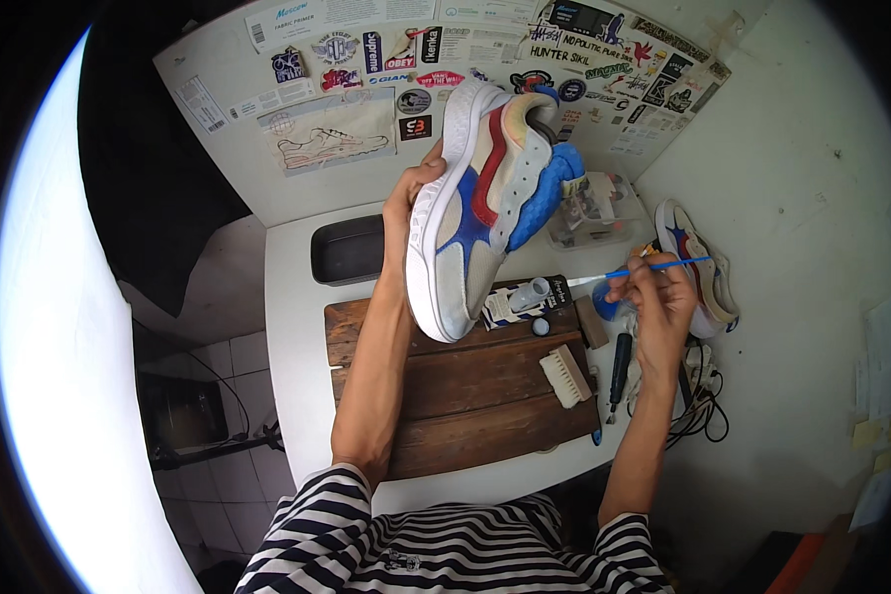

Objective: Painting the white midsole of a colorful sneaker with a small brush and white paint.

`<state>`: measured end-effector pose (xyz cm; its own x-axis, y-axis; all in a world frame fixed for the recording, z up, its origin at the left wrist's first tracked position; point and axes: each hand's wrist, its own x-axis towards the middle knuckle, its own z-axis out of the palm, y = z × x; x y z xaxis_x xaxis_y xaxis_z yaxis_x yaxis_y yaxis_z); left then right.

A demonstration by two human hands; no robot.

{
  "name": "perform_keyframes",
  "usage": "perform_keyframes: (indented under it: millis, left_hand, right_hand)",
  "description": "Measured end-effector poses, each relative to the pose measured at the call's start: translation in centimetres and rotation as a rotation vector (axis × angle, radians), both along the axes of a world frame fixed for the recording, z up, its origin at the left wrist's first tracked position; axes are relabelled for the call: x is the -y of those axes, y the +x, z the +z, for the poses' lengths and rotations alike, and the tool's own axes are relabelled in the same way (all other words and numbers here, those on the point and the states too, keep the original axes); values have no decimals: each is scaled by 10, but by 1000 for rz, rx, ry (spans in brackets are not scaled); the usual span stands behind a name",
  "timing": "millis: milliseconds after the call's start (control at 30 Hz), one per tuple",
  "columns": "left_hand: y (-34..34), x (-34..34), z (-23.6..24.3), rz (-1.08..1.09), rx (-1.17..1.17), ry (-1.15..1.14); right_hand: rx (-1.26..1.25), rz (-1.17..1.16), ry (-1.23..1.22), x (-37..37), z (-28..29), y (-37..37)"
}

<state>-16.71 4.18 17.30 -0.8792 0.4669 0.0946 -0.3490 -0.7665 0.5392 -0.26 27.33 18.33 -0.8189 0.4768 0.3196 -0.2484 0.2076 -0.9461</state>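
One possible spill, imo
Left hand grips the sneaker, upper middle; right hand pinches a brush. If sneaker dips, clear bottle mid-frame could tip.

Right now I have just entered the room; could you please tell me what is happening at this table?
A person's left hand holds up a multicoloured sneaker, toe downward, above a wooden board. The right hand holds a thin blue-handled brush, its tip toward the sneaker but apart from it. A scrubbing brush lies on the board, near a small clear bottle. A second shoe is at the right.
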Motion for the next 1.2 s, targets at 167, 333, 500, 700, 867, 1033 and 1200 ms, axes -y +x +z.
perform_keyframes:
  millis: [167, 333, 500, 700, 867, 1033, 1200]
  left_hand:
    - [20, 0, 7, -124, 112, 38]
    - [62, -28, 31, -410, 186, 29]
    - [109, -55, 34, -697, 250, 39]
    - [129, -82, 19, -1080, 484, 209]
    - [134, -88, 15, -960, 399, 23]
    - [132, -93, 1, -985, 254, 104]
    - [135, -91, 5, -945, 304, 103]
  right_hand:
    - [-174, 121, -58, 31, 89, 44]
    - [-324, 277, 131, 57, 135, 66]
    - [-184, 333, 356, 82, 137, 66]
    - [-28, 430, 183, 59, 116, 77]
    - [51, 429, 178, 48, 102, 82]
    - [32, 422, 168, 44, 100, 82]
    - [52, 417, 183, 46, 100, 80]
